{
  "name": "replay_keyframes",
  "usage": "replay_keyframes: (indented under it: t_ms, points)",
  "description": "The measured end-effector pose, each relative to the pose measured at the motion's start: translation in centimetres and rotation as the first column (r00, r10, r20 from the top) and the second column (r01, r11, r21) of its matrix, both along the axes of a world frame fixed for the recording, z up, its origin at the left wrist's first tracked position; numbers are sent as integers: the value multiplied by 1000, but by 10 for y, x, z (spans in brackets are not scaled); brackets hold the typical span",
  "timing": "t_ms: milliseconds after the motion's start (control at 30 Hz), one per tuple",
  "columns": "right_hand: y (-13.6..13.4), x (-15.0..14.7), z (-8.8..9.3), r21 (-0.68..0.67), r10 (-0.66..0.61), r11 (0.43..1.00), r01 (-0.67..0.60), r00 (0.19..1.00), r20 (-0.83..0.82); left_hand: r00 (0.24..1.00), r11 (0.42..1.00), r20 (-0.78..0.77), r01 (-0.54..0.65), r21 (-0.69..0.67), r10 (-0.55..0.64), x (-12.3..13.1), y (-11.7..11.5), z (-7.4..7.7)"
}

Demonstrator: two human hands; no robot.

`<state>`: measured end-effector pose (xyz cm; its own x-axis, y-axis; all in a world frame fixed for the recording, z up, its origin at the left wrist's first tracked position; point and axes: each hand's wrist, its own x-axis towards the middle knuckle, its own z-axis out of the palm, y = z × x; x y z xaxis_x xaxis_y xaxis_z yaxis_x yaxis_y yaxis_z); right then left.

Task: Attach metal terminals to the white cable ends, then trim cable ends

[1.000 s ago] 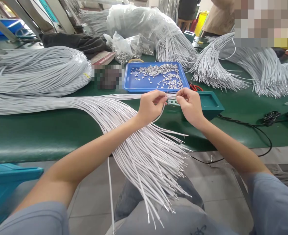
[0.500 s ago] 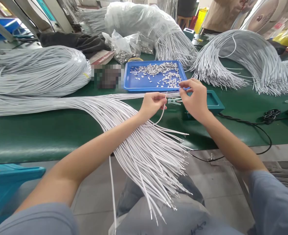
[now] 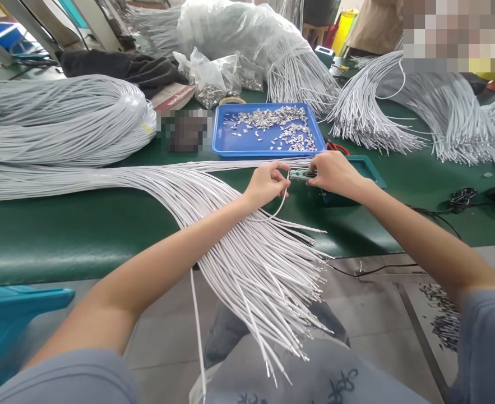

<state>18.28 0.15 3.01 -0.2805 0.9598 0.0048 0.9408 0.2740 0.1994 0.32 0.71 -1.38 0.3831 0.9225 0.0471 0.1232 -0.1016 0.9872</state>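
Note:
My left hand [image 3: 268,182] pinches one white cable [image 3: 281,205] close to its tip, which points upward. That cable bends down into a fanned bundle of white cables [image 3: 247,252] lying beneath my left forearm, their bare ends toward the table's front edge. Just right of the pinched tip is a small pale green clip [image 3: 301,175]. The fingers of my right hand [image 3: 333,174] are closed around the clip's rear end; its jaws face the cable tip. A green box-like holder [image 3: 367,168] sits behind and below my right hand, partly covered.
Beyond my hands, a blue tray [image 3: 230,147] carries many small metal pieces. Coiled grey cables [image 3: 83,123] lie left, with more cable bundles [image 3: 365,106] at the back right. Plastic bags [image 3: 213,78] stand behind the tray. A black cord [image 3: 466,197] lies to the right.
My right hand has come down from the tray's front right corner onto the clip. Red handles now show behind it. My left hand still holds the cable tip, slightly nearer the clip.

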Motion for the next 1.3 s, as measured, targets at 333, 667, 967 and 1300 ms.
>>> replay_keyframes:
  t_ms: [333,667,967,1300]
  points:
    - [-8,-14,8,-57,-28,998,29,999,20,998,997,-38,-50,-61,48,1,2,-3]
    - [-5,-14,4,-48,-53,998,51,998,-30,999,995,-45,-34,-92,30,0,4,-4]
    - [10,30,-12,-6,81,996,-89,927,-366,1000,991,-31,-8,-131,4,-2,2,-3]
    - [7,26,-8,122,-11,988,94,832,-555,993,992,-15,-116,-53,115,-4,1,1]
